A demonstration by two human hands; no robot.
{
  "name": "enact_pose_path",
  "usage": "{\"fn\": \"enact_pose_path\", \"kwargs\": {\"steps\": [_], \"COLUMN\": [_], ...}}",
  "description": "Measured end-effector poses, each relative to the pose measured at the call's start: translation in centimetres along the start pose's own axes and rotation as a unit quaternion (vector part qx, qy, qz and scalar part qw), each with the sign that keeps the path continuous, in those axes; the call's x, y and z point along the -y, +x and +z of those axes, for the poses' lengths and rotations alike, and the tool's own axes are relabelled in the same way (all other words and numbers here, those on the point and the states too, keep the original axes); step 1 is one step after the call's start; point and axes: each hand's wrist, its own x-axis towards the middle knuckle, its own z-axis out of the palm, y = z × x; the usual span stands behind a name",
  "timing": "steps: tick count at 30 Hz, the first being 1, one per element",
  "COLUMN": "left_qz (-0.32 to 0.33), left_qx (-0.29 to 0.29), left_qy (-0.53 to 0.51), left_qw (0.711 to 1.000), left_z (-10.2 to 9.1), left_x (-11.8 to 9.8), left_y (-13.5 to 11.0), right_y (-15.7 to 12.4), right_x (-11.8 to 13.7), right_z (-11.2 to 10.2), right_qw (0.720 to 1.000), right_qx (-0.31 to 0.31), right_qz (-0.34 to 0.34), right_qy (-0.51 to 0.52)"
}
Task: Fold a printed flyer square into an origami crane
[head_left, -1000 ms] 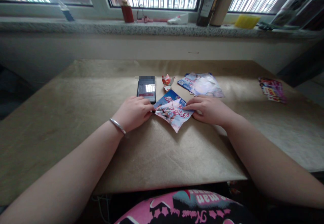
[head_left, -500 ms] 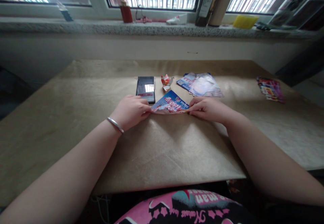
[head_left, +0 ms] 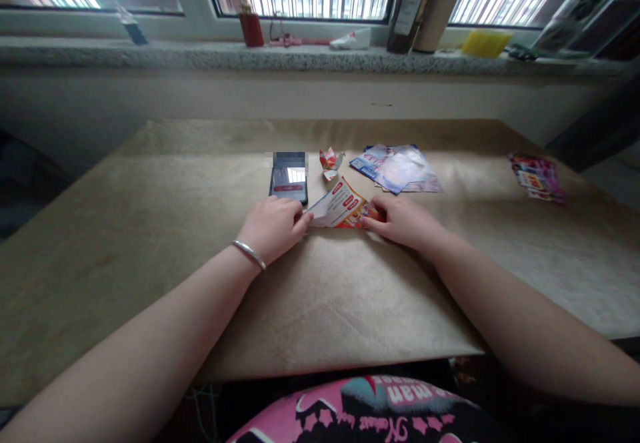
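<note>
A printed sheet of paper (head_left: 339, 207), folded to a rough triangle, shows a white and orange face with red labels. My left hand (head_left: 276, 223), with a silver bangle at the wrist, pinches its left corner. On the opposite side my right hand (head_left: 400, 219) grips the right corner between thumb and fingers. Just beyond the sheet stands a small folded red and white paper figure (head_left: 331, 163). A dark phone (head_left: 289, 179) lies flat behind my left hand, its screen partly blurred out.
Overlapping printed leaflets (head_left: 400, 168) lie behind my right hand. More colourful printed papers (head_left: 537, 176) rest at the table's far right. On the stone windowsill (head_left: 200, 56) stand a red container (head_left: 251, 28), a dark jar (head_left: 406, 16) and a yellow object (head_left: 486, 43).
The blue printed face of the sheet has given way to the white and orange one. My left hand has moved slightly right and nearer to me; both hands still hold the paper.
</note>
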Motion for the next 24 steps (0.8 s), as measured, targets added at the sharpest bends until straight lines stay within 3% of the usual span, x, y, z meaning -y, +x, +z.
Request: {"fn": "enact_pose_path", "kwargs": {"steps": [6, 11, 20, 24], "left_qz": [-0.025, -0.024, -0.068, -0.053], "left_qx": [-0.013, -0.009, 0.102, 0.108], "left_qy": [0.021, 0.006, -0.029, -0.04], "left_qw": [0.999, 1.0, 0.992, 0.992], "left_z": [0.5, 0.6, -0.2, -0.5], "left_x": [-0.3, 0.1, 1.0, 1.2], "left_y": [0.2, 0.3, 0.1, -0.2], "right_y": [0.0, 0.1, 0.6, 0.7], "right_x": [1.0, 0.5, -2.6, -3.1], "right_z": [0.7, 0.7, 0.6, 0.5], "right_qw": [0.998, 0.998, 0.986, 0.981], "right_qx": [-0.029, -0.019, 0.067, 0.08], "right_qz": [0.046, 0.065, 0.066, 0.061], "right_qy": [-0.032, 0.0, 0.135, 0.165]}}
